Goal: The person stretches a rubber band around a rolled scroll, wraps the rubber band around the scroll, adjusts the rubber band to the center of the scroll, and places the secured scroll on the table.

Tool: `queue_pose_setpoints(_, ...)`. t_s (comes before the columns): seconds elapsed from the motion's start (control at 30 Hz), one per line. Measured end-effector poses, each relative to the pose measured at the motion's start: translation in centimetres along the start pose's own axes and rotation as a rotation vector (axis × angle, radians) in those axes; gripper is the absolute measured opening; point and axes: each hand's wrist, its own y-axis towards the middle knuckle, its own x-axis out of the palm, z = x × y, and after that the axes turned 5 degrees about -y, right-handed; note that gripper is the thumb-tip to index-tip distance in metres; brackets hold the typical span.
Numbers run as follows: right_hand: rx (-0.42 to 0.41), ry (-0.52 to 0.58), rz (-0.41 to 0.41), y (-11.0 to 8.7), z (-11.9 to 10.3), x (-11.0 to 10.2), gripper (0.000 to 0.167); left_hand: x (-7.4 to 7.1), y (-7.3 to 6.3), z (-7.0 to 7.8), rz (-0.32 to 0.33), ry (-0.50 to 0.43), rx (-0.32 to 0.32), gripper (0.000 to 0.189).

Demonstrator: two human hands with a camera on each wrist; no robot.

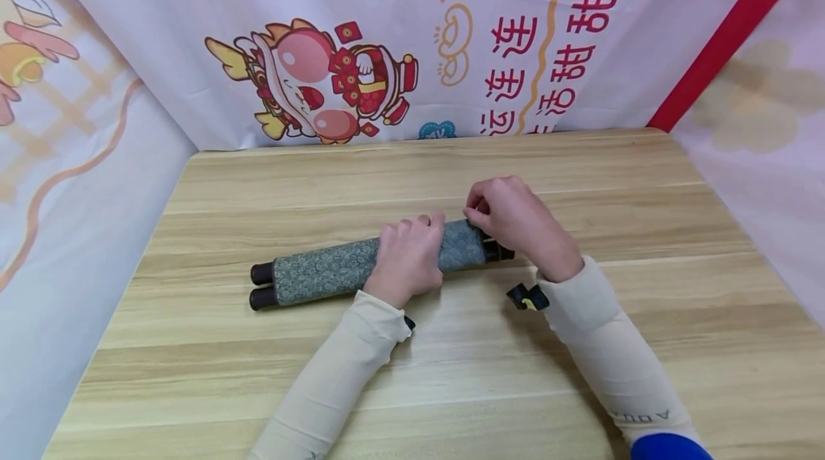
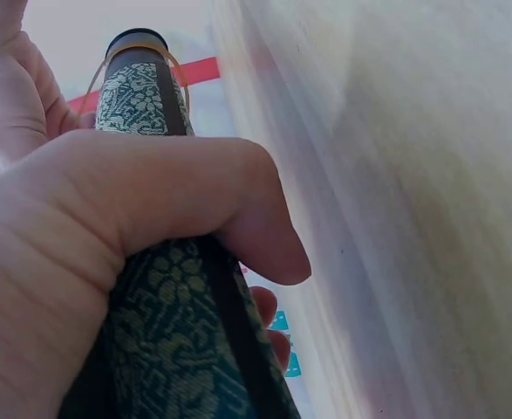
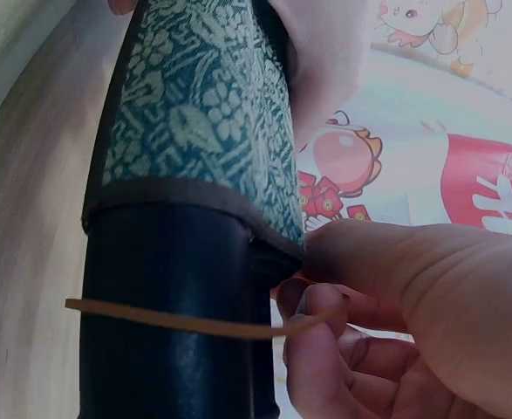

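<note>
Left hand (image 1: 406, 259) grips the rolled scroll (image 1: 329, 271); right hand (image 1: 520, 222), toward two o'clock, pinches its elastic band (image 3: 177, 321), probably adjusting it; next, controlled stretching seems needed.

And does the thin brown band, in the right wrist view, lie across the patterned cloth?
No, the band crosses the dark end, past the edge of the patterned cloth.
</note>
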Motion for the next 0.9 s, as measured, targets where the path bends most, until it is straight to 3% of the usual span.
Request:
queue_pose_setpoints(0.63,-0.06,0.064,-0.031,-0.7,-1.2,-0.4,0.021,-1.1,0.2,-1.4,-0.071,-0.068,-0.113,0.069)
queue_pose_setpoints(0.9,-0.099,0.106,0.004,-0.8,-1.7,-0.2,0.031,-1.7,0.2,-2.5,-0.043,-0.099,-0.168,0.071)
